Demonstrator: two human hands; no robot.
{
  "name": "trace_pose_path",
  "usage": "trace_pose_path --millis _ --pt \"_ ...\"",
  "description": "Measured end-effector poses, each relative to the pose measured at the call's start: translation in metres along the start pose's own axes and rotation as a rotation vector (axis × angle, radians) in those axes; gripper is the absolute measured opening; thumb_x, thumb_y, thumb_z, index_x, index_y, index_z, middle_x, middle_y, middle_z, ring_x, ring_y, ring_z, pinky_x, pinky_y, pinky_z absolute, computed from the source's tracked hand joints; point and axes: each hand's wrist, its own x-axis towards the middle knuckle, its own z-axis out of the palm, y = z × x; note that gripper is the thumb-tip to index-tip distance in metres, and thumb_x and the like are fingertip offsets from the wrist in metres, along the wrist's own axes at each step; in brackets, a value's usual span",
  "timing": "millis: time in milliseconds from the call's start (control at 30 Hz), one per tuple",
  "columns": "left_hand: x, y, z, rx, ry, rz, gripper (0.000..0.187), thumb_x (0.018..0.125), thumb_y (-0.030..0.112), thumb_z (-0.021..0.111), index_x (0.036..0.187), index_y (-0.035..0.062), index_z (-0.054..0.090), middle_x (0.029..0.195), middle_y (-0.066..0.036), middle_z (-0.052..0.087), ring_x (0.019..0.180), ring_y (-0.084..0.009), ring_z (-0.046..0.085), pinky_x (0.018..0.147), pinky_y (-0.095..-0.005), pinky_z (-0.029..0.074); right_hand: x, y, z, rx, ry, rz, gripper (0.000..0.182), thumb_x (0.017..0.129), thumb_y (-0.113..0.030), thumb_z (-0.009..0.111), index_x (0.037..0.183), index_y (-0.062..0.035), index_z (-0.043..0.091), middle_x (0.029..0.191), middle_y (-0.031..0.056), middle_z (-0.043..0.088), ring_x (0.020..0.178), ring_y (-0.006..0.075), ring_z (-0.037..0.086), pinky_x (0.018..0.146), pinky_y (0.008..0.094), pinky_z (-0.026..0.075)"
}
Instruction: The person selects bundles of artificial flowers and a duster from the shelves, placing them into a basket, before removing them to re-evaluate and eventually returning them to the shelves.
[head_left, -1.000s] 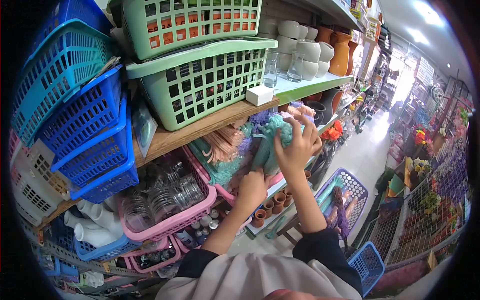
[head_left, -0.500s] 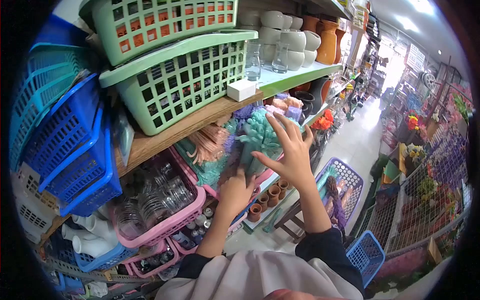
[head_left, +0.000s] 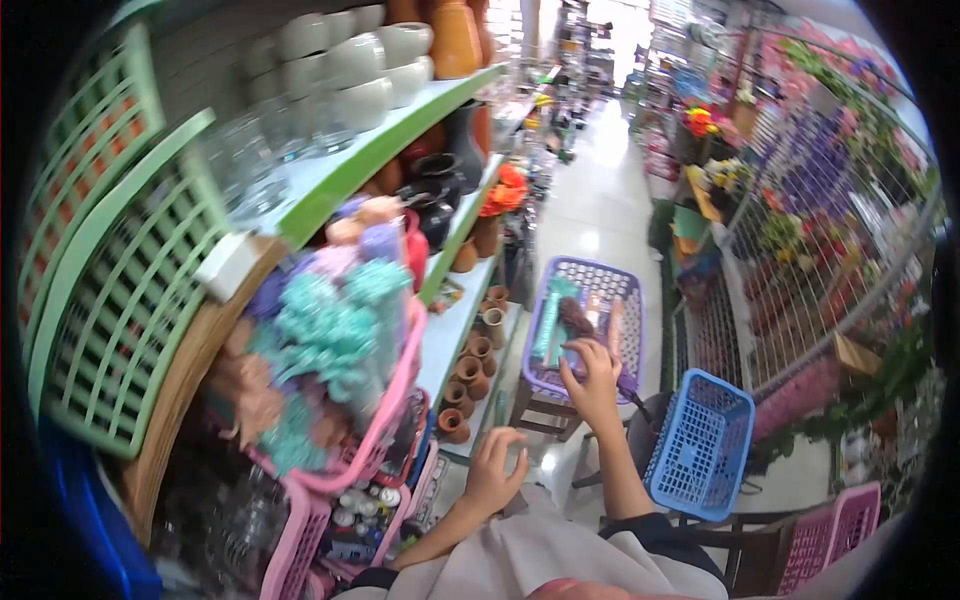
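My right hand (head_left: 592, 380) is over the near edge of a purple basket (head_left: 582, 268), fingers apart and curved, with nothing held in it. Inside that basket lie a teal bundle (head_left: 549, 320), a dark brown bundle (head_left: 575, 318) and peach-coloured bundles (head_left: 615, 325). My left hand (head_left: 492, 470) hangs empty in front of my body, its fingers loosely bent and apart, right of a pink basket (head_left: 418, 345). Teal bundles (head_left: 335, 315) with frilly ends, plus peach and purple ones, fill the pink basket.
A blue basket (head_left: 703, 440) stands right of the purple one. Small clay pots (head_left: 468, 372) line the low shelf at centre. Green baskets (head_left: 130, 310) and a white box (head_left: 227, 267) are at left. A wire rack (head_left: 840, 260) with artificial flowers runs along the right side.
The view has turned right. Both hands have left the teal bundles in the pink basket; my right hand is now over the purple basket and my left hand is near my body.
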Motion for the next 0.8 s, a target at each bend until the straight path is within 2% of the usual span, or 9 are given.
trace_pose_path --millis 100,233,400,467,500,633,700,767,800 --pt "-0.006 -0.018 0.030 -0.126 -0.339 -0.106 0.024 0.079 0.008 0.058 0.102 0.0029 0.053 0.100 -0.013 0.054 0.095 -0.0307 0.054 0.081 -0.0374 0.043 -0.029 0.086 0.010 -0.154 -0.044 0.236 0.030 0.077 -0.025 0.063 0.103 -0.0117 0.059 0.106 0.0055 0.056 0.104 0.0219 0.051 0.094 0.0478 0.026" --pt "-0.002 -0.036 0.061 -0.145 -0.576 -0.126 0.023 0.082 0.011 0.056 0.104 0.0038 0.053 0.101 -0.012 0.055 0.096 -0.0280 0.056 0.081 -0.0362 0.044 -0.063 0.178 0.025 -0.510 -0.155 0.540 0.046 0.075 -0.028 0.066 0.116 -0.0118 0.053 0.114 0.0069 0.055 0.110 0.0227 0.049 0.093 0.0557 0.027" --pt "0.037 -0.056 0.100 -0.200 -0.656 -0.180 0.022 0.084 0.011 0.055 0.104 0.0032 0.054 0.099 -0.012 0.056 0.090 -0.0259 0.058 0.077 -0.0341 0.046 -0.084 0.239 0.043 -0.630 -0.200 0.511 0.046 0.073 -0.030 0.067 0.113 -0.0107 0.053 0.114 0.0070 0.055 0.104 0.0237 0.052 0.088 0.0591 0.028" --pt "0.062 -0.067 0.120 -0.201 -0.641 -0.184 0.021 0.084 0.010 0.055 0.104 0.0022 0.055 0.097 -0.012 0.056 0.088 -0.0246 0.058 0.076 -0.0326 0.046 -0.082 0.257 0.049 -0.627 -0.271 0.517 0.038 0.072 -0.027 0.066 0.104 -0.0097 0.057 0.104 0.0080 0.059 0.100 0.0238 0.054 0.084 0.0572 0.030" --pt "0.076 -0.075 0.133 -0.185 -0.598 -0.207 0.021 0.084 0.010 0.055 0.104 0.0018 0.055 0.096 -0.012 0.056 0.088 -0.0243 0.058 0.076 -0.0323 0.046 -0.078 0.260 0.049 -0.628 -0.276 0.512 0.030 0.072 -0.024 0.065 0.097 -0.0088 0.058 0.094 0.0094 0.062 0.095 0.0243 0.056 0.081 0.0507 0.034" --pt "0.125 -0.130 0.204 -0.107 -0.501 -0.336 0.021 0.083 0.014 0.056 0.101 0.0019 0.055 0.094 -0.014 0.057 0.087 -0.0271 0.059 0.075 -0.0349 0.046 -0.070 0.269 0.034 -0.420 -0.136 0.619 0.033 0.073 -0.026 0.068 0.098 -0.0065 0.060 0.091 0.0117 0.063 0.089 0.0317 0.058 0.079 0.0447 0.040" --pt "0.146 -0.164 0.245 -0.056 -0.493 -0.417 0.024 0.081 0.016 0.058 0.100 0.0022 0.055 0.094 -0.014 0.058 0.087 -0.0291 0.059 0.076 -0.0378 0.046 -0.062 0.271 0.024 -0.183 -0.020 0.863 0.030 0.074 -0.021 0.069 0.094 -0.0015 0.059 0.087 0.0133 0.064 0.078 0.0302 0.061 0.072 0.0370 0.046" --pt "0.160 -0.203 0.287 0.337 -0.464 -0.248 0.032 0.078 0.021 0.061 0.101 -0.0003 0.053 0.097 -0.016 0.056 0.089 -0.0328 0.056 0.079 -0.0404 0.045 -0.065 0.291 0.024 -0.064 0.093 0.880 0.027 0.075 -0.017 0.069 0.092 0.0007 0.059 0.085 0.0135 0.064 0.075 0.0261 0.061 0.069 0.0345 0.046" --pt "0.171 -0.215 0.305 0.336 -0.473 -0.254 0.032 0.078 0.021 0.061 0.101 -0.0003 0.053 0.097 -0.016 0.056 0.089 -0.0328 0.056 0.079 -0.0404 0.045 -0.065 0.300 0.024 0.053 0.212 0.887 0.024 0.075 -0.013 0.069 0.090 0.0028 0.058 0.083 0.0138 0.064 0.072 0.0220 0.061 0.067 0.0320 0.047"
